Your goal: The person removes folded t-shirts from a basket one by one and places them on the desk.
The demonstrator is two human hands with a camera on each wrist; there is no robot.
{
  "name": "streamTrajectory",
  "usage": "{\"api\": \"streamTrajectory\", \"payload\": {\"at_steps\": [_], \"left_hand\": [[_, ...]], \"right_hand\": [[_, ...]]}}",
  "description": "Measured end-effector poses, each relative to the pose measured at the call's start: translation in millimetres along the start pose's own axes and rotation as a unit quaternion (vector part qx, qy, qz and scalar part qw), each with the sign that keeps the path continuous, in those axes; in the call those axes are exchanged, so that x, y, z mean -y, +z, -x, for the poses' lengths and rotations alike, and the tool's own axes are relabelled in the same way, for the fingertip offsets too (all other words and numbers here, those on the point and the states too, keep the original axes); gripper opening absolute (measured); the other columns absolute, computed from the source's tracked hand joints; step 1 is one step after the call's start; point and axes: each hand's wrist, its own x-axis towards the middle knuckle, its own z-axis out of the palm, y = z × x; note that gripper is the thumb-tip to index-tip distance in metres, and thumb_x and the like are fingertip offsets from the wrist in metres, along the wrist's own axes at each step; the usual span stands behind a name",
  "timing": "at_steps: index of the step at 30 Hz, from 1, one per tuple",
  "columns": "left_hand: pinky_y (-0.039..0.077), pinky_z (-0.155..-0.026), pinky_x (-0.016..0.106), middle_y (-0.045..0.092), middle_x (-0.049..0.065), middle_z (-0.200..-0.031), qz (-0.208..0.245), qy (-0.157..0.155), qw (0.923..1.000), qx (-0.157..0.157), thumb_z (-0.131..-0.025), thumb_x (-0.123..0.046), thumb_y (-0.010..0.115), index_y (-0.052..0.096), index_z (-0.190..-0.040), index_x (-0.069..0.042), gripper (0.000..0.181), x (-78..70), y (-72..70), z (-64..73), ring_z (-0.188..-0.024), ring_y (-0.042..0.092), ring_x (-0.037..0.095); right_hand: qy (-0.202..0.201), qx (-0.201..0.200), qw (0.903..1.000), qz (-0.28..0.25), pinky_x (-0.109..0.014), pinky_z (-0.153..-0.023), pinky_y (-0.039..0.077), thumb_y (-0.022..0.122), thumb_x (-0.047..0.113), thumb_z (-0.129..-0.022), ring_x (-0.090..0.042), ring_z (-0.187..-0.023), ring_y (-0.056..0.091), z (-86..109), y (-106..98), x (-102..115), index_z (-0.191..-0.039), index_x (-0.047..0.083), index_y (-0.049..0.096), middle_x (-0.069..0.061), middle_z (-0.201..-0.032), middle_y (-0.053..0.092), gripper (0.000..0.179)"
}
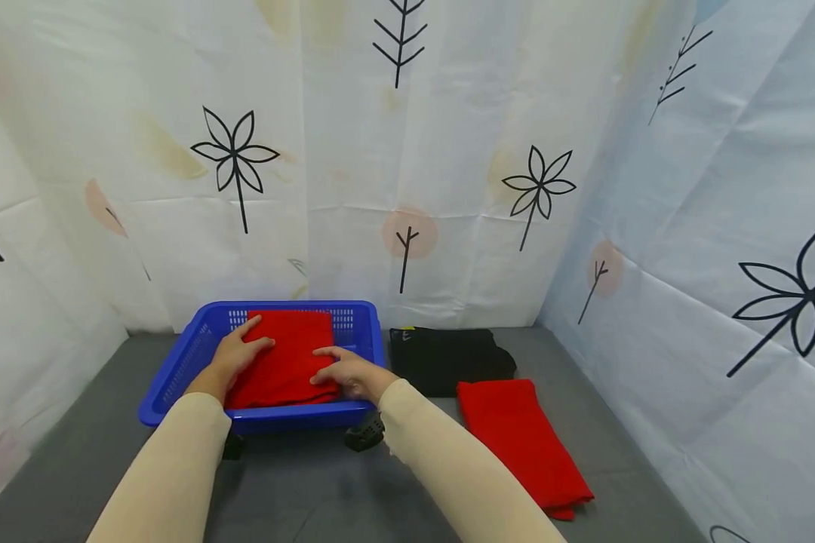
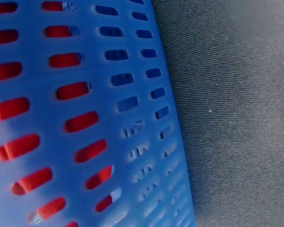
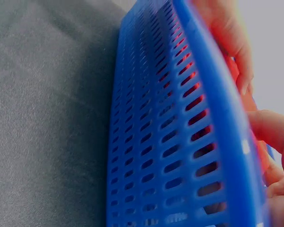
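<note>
In the head view, a folded red cloth [image 1: 288, 354] lies inside a blue plastic basket [image 1: 265, 416] with slotted walls. My left hand [image 1: 231, 358] rests at the cloth's left edge, thumb and fingers spread apart. On the opposite edge, my right hand [image 1: 349, 373] touches the cloth with its extended fingers and thumb. The left wrist view shows red through the slots of the basket wall [image 2: 92, 61], and no hand. Part of the right hand [image 3: 277, 146] appears beyond the basket rim [image 3: 222, 113] in the right wrist view, with the left hand [image 3: 227, 33] farther back.
Right of the basket, a folded black cloth [image 1: 448, 362] lies on the grey table surface [image 1: 312, 483]. A second folded red cloth [image 1: 523, 445] lies nearer, beside my right forearm. White patterned curtains [image 1: 462, 279] stand behind and at both sides.
</note>
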Motion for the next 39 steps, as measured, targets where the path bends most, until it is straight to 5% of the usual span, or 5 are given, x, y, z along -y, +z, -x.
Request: {"api": "streamTrajectory", "payload": {"at_steps": [12, 25, 32, 39], "left_hand": [[0.019, -0.114, 0.067, -0.004, 0.027, -0.162, 0.012, 0.004, 0.9999, 0.007, -0.098, -0.036, 0.058, 0.008, -0.159, -0.025, 0.079, -11.8, -9.8, 7.6, -0.144, 0.01, 0.052], [0.021, -0.113, 0.066, -0.004, 0.023, -0.163, 0.027, 0.018, 0.9994, 0.007, -0.097, -0.043, 0.058, 0.007, -0.159, -0.027, 0.082, -25.3, -14.1, 19.0, -0.146, 0.011, 0.05], [0.019, -0.114, 0.066, -0.005, 0.024, -0.163, 0.026, 0.012, 0.9996, -0.002, -0.097, -0.042, 0.06, 0.011, -0.158, -0.025, 0.081, -26.7, -12.0, 23.5, -0.147, 0.006, 0.05], [0.025, -0.114, 0.061, 0.003, 0.025, -0.163, 0.029, 0.019, 0.9993, -0.017, -0.097, -0.039, 0.061, 0.015, -0.158, -0.024, 0.078, -28.1, -8.1, 31.3, -0.145, 0.014, 0.049]], "right_hand": [[-0.042, 0.017, 0.9985, -0.029, -0.029, -0.077, 0.055, 0.068, -0.007, -0.083, -0.022, -0.091, 0.058, 11.3, -3.1, 7.8, -0.137, 0.014, 0.056, -0.008, -0.117, 0.056, 0.059], [-0.051, 0.018, 0.9968, -0.059, -0.043, -0.096, 0.053, 0.066, -0.004, -0.085, -0.026, -0.101, 0.056, 19.0, -10.0, 9.6, -0.137, 0.016, 0.054, -0.01, -0.127, 0.051, 0.057], [-0.049, 0.026, 0.9955, -0.076, -0.037, -0.081, 0.058, 0.065, -0.004, -0.086, -0.024, -0.089, 0.058, 25.2, -11.3, 9.0, -0.138, 0.016, 0.054, -0.01, -0.12, 0.053, 0.057], [-0.052, 0.041, 0.9949, -0.076, -0.035, -0.074, 0.059, 0.065, -0.004, -0.087, -0.023, -0.086, 0.06, 34.7, -14.5, 11.1, -0.14, 0.016, 0.052, -0.011, -0.118, 0.054, 0.058]]}}
